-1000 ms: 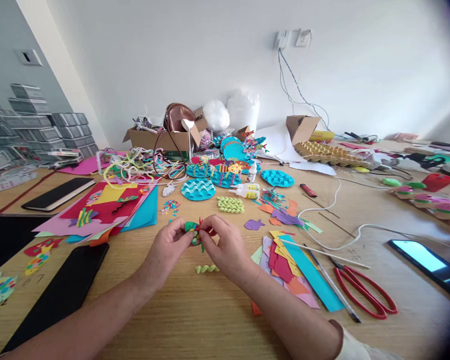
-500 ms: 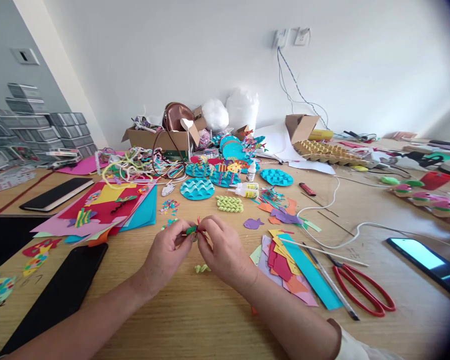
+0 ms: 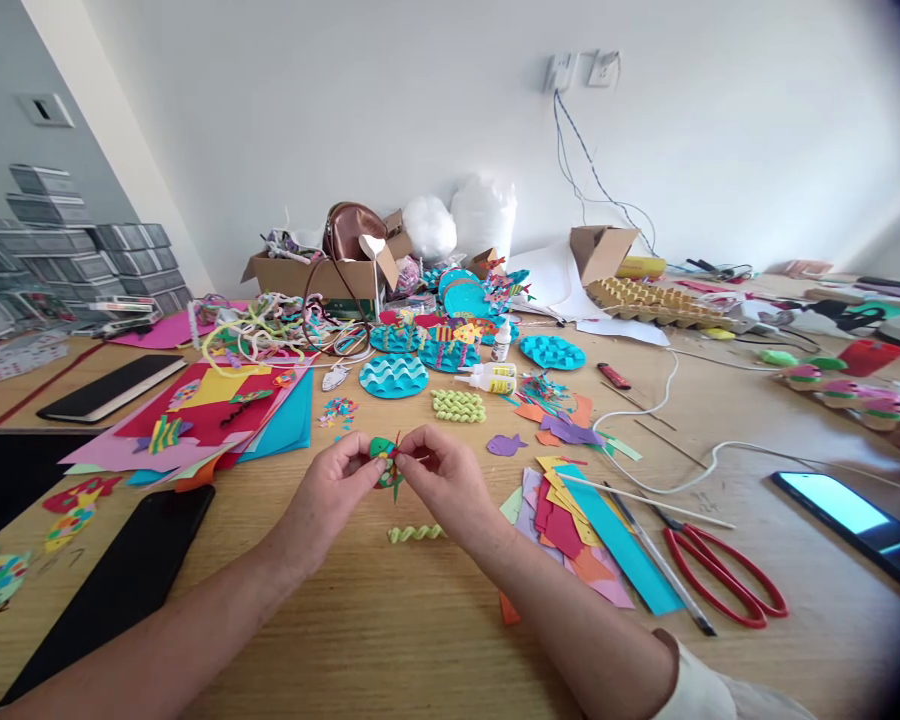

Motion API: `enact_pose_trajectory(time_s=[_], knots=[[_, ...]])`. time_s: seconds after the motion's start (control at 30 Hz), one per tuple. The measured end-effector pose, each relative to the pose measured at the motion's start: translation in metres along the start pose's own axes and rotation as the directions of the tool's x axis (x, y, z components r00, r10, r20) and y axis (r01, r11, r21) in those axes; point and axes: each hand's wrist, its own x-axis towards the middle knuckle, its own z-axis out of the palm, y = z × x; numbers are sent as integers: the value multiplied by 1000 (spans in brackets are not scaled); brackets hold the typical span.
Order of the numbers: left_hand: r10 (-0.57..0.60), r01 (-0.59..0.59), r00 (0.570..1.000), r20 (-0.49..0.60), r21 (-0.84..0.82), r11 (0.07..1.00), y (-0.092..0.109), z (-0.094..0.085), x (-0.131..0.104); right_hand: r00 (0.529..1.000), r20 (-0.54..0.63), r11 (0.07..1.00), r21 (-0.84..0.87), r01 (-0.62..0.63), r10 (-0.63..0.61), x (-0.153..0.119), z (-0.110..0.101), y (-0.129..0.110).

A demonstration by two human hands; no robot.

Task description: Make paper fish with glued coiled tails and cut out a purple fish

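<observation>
Over the middle of the table, my left hand [image 3: 337, 495] pinches a green paper fish [image 3: 379, 448] with coloured dots, thumb on its face. My right hand [image 3: 450, 485] is closed on the fish's right edge, where thin red strips poke out between the fingertips. Part of the fish is hidden behind my fingers. Below the hands lies a curly light-green strip [image 3: 416, 534]. Just beyond them are a block of wavy lime strips [image 3: 458, 405], a purple paper fish [image 3: 506, 445] and small coloured paper bits [image 3: 340, 410].
To the right lie paper scraps [image 3: 562, 520], red-handled scissors [image 3: 727, 575], a pen [image 3: 675, 565] and a lit phone [image 3: 847, 525]. Glue bottles [image 3: 493, 378] and blue wavy discs [image 3: 394, 378] stand further back. A black phone [image 3: 120, 590] and coloured sheets [image 3: 277, 425] are leftward.
The green fish has been turned so its dotted face shows more between my hands. My right hand has shifted slightly right, uncovering more of the curly green strip.
</observation>
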Motion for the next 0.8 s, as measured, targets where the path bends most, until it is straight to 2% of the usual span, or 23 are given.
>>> enact_pose_trajectory(time_s=[0.13,0.37,0.53,0.8], knots=[[-8,9,1000,27,-29,1000,3,-1,0,991,58,974,189,-126,117,2,-2,-4],[-53,57,997,51,-84,995,8,1,-1,968,133,883,398,-248,212,2,-5,-12],[-84,87,996,37,-95,992,9,1,-1,956,139,846,446,-292,257,1,-5,-12],[-71,73,997,30,-71,995,10,0,-2,943,160,800,499,-332,292,0,-7,-13]])
